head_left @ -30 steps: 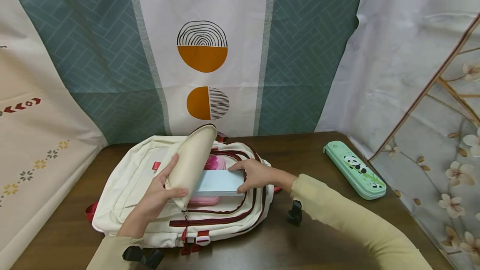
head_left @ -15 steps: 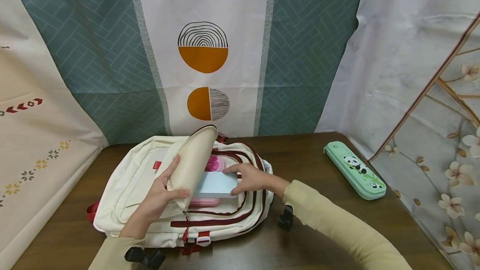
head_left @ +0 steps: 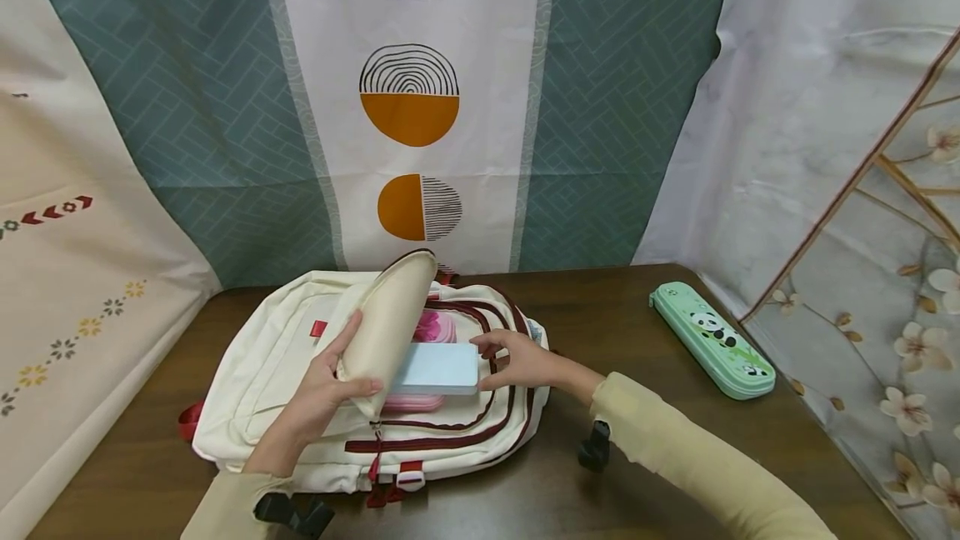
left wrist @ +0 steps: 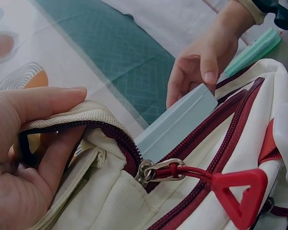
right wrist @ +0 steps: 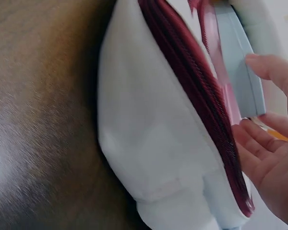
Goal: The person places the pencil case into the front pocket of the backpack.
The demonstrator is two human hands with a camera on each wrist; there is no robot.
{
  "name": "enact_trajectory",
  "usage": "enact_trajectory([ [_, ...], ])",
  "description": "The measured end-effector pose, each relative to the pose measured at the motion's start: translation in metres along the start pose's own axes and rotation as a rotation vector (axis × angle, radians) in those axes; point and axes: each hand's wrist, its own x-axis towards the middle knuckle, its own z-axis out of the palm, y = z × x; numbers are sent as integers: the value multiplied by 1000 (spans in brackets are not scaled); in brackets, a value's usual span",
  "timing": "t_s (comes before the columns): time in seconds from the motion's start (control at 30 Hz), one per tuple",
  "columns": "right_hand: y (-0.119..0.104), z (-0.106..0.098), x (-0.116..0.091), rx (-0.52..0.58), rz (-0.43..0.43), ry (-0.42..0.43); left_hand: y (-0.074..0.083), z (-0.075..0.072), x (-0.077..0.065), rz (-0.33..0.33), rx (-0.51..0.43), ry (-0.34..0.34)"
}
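A cream backpack (head_left: pixel 258 365) with dark red zippers lies on the table, its front pocket unzipped. My left hand (head_left: pixel 322 390) grips the pocket's flap (head_left: pixel 393 315) and holds it raised, thumb on one side and fingers on the other. A pale blue flat box (head_left: pixel 438 367) sticks out from under the flap; its left end is hidden. Beneath it lies a pink case (head_left: pixel 412 402) with a flower design. My right hand (head_left: pixel 521 361) is at the box's right end. In the right wrist view its thumb lies at the box's edge (right wrist: pixel 249 81), the other fingers loosely spread.
A green panda pencil case (head_left: pixel 712 340) lies at the right of the brown table (head_left: pixel 600 298). A red triangular zipper pull (left wrist: pixel 240 191) hangs from the pocket's zipper. Patterned cloths (head_left: pixel 615 107) hang behind and at both sides.
The box has gone further left under the flap over the last second. My right hand first moved left with it, then drew back right with loosened fingers. My left hand keeps the flap raised.
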Motion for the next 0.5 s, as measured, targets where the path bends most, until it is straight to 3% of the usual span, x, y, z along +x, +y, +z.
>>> enact_trajectory([
  [0.23, 10, 7, -3, -7, -34, 62, -1, 2, 2, -13, 9, -4],
  [0.5, 7, 11, -2, -11, -56, 59, -2, 1, 2, -28, 11, -10],
])
